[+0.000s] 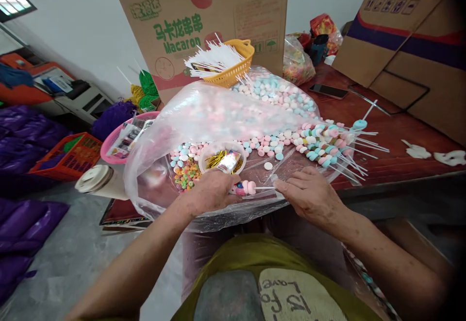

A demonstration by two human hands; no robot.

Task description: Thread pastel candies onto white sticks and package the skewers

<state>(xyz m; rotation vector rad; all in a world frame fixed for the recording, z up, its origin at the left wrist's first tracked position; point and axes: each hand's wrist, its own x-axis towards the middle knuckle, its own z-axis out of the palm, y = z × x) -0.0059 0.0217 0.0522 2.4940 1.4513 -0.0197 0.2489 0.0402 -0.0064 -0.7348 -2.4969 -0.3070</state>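
Note:
Over the front edge of the plastic sheet, my left hand [217, 190] is closed around the sweets end of a candy skewer [249, 188], whose pink pieces stick out past the fingers. My right hand [307, 191] pinches the white stick of that skewer at its other end. A round plastic tub [243, 151] with gold twist ties and a small printed packet stands just behind my left hand. Fruit-coloured candy rings [186, 175] lie beside it. One white candy [268, 166] sits alone between the hands. Finished-looking skewers [324, 143] are piled at the right.
A heap of pastel candies [269, 95] lies under clear plastic [204, 107]. Behind are a yellow basket [238, 71] of white sticks and a large cardboard box [174, 0]. A phone [329, 91] lies at right; a lidded cup [100, 181] stands at left near a pink basin [109, 143].

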